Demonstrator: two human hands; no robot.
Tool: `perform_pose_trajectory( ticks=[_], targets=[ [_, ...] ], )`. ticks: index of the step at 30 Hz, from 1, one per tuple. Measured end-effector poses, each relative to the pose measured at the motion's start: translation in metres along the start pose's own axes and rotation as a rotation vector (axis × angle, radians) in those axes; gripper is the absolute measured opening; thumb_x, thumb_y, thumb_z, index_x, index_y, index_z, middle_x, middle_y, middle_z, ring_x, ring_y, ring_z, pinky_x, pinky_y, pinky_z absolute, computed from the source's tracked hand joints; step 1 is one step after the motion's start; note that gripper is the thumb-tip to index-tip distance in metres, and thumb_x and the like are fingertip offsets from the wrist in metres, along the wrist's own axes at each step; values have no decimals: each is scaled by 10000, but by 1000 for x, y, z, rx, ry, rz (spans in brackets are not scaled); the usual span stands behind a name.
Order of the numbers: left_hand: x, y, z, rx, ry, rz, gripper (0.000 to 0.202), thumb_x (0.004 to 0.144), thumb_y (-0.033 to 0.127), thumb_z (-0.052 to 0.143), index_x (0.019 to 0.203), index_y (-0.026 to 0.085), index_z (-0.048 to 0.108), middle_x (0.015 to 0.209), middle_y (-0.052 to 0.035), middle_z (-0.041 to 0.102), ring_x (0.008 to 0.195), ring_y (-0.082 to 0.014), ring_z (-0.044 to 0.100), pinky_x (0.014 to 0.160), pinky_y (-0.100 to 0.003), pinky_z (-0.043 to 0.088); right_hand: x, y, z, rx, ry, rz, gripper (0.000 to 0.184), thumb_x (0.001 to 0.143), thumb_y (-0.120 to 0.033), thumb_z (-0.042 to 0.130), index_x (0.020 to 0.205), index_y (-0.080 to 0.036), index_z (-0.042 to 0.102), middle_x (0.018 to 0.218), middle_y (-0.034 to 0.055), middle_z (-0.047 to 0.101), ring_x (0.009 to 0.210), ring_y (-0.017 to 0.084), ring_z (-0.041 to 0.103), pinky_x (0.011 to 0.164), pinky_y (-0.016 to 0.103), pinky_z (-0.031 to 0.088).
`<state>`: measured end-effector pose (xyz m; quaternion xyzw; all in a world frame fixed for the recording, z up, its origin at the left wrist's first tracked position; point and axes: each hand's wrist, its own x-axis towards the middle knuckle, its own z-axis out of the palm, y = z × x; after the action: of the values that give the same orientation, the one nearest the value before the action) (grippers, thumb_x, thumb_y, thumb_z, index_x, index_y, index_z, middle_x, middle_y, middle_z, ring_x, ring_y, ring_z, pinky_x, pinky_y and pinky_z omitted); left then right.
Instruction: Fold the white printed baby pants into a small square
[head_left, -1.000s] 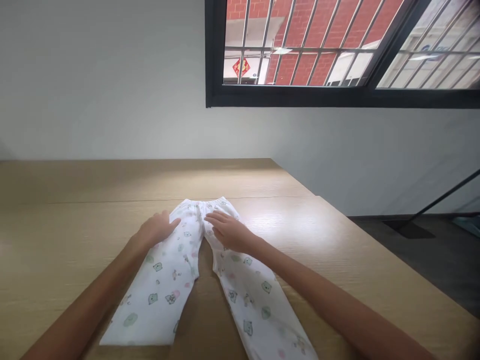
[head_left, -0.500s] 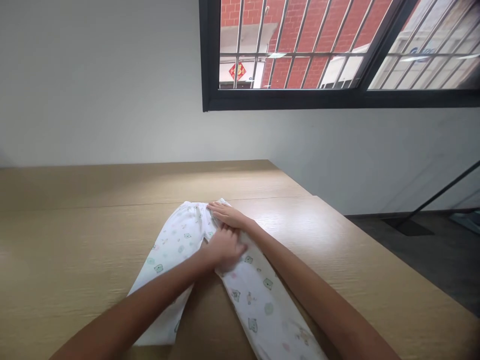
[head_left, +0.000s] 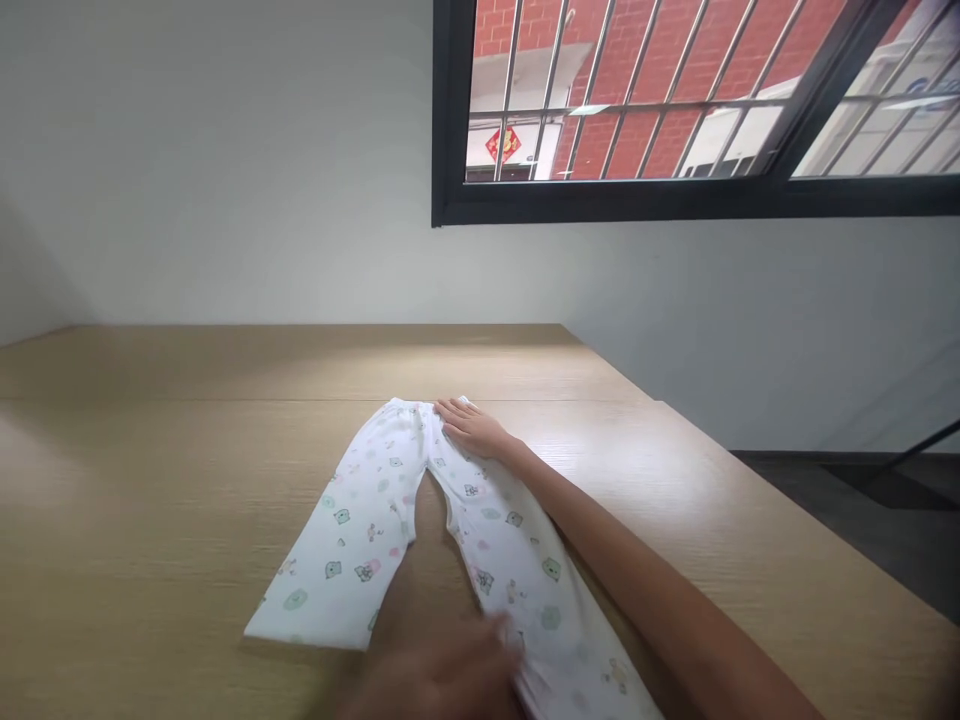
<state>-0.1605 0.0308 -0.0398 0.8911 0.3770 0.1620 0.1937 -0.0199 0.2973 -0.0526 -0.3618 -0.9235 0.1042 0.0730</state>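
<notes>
White trousers (head_left: 352,540) printed with green and pink animal faces lie spread on the table, waistband away from me and both legs toward me. My right hand (head_left: 472,428) rests flat on the right side of the waist, fingers stretched out. Near the bottom edge of the view, my left hand (head_left: 442,672) is smeared by motion beside the right trouser leg. Whether its fingers touch the cloth I cannot tell. The lower end of that leg runs out of view.
The light wood table (head_left: 187,480) has a seam across it, and its right edge slants toward me. Behind it is a pale wall (head_left: 262,200) with a barred, dark-framed window (head_left: 622,200). A black pole (head_left: 926,440) stands at the far right.
My left hand has moved from the upper right leg down toward me, uncovering the left leg and crotch. My right hand stays on the waist. The view has shifted slightly left.
</notes>
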Motion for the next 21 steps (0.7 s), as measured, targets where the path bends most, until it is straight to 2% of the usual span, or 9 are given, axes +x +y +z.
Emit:
perform_pose_trajectory(
  ticks=[1, 3, 4, 6, 8, 10, 12, 16, 21],
  targets=[
    [-12, -13, -25, 29, 30, -105, 458, 878, 363, 350, 1315, 228, 376, 1309, -62, 446, 1172, -226, 451, 964, -367, 403, -1, -3, -3, 8, -2, 3, 503, 946, -312, 203, 1400, -96, 218, 1437, 75, 155, 1321, 211, 112, 1078, 371, 131],
    [-39, -42, -66, 141, 115, -597, 457, 847, 390, 336, 1226, 176, 476, 1257, -100, 490, 1125, -263, 478, 960, -426, 382, -2, -15, -10, 27, 11, 4, 518, 955, -331, 160, 1407, -79, 178, 1440, 94, 123, 1322, 233, 93, 1069, 400, 159],
    [-53, -56, -79, 182, 113, -779, 461, 832, 400, 332, 1173, 150, 515, 1186, -119, 532, 1073, -276, 503, 950, -450, 374, -3, -24, -13, 36, 22, -5, 523, 959, -339, 137, 1411, -77, 155, 1443, 96, 103, 1322, 246, 74, 1064, 418, 166],
    [-76, -77, -93, 172, 74, -962, 418, 822, 407, 316, 996, 150, 596, 1007, -115, 589, 974, -280, 529, 911, -473, 378, -2, -49, -17, 52, 30, -58, 512, 963, -348, 129, 1415, -107, 153, 1447, 67, 97, 1324, 246, 48, 1069, 427, 156],
    [-89, -86, -93, 52, 78, -966, 413, 836, 452, 302, 896, 182, 609, 937, -84, 589, 951, -257, 525, 914, -451, 375, 3, -77, -17, 39, 7, -184, 477, 966, -341, 171, 1403, -154, 222, 1440, 26, 157, 1324, 220, 75, 1080, 403, 145],
    [-94, -85, -84, -111, 121, -858, 398, 834, 500, 336, 919, 217, 602, 999, -59, 571, 1004, -234, 501, 939, -402, 372, 10, -100, -11, -4, -10, -309, 445, 964, -320, 218, 1376, -169, 291, 1419, 22, 236, 1316, 207, 138, 1077, 394, 171],
    [-95, -78, -73, -244, 157, -743, 354, 806, 509, 418, 959, 245, 598, 1104, -43, 528, 1093, -224, 451, 966, -360, 361, 20, -112, 0, -54, 4, -354, 427, 959, -296, 254, 1353, -148, 329, 1401, 61, 281, 1303, 229, 183, 1055, 421, 213],
    [-93, -70, -55, -306, 176, -693, 299, 710, 483, 582, 897, 255, 632, 1239, -41, 439, 1228, -256, 310, 1042, -388, 268, 41, -108, 25, -101, 62, -265, 424, 954, -264, 275, 1339, -95, 330, 1388, 117, 294, 1292, 273, 200, 1034, 454, 227],
    [-85, -57, -48, -464, 309, -612, 269, 777, 460, 519, 817, 222, 638, 1287, -48, 420, 1242, -253, 309, 1050, -399, 252, 49, -102, 37, -125, 97, -214, 429, 958, -264, 255, 1343, -88, 322, 1392, 112, 287, 1286, 280, 209, 1027, 449, 223]
  ],
)
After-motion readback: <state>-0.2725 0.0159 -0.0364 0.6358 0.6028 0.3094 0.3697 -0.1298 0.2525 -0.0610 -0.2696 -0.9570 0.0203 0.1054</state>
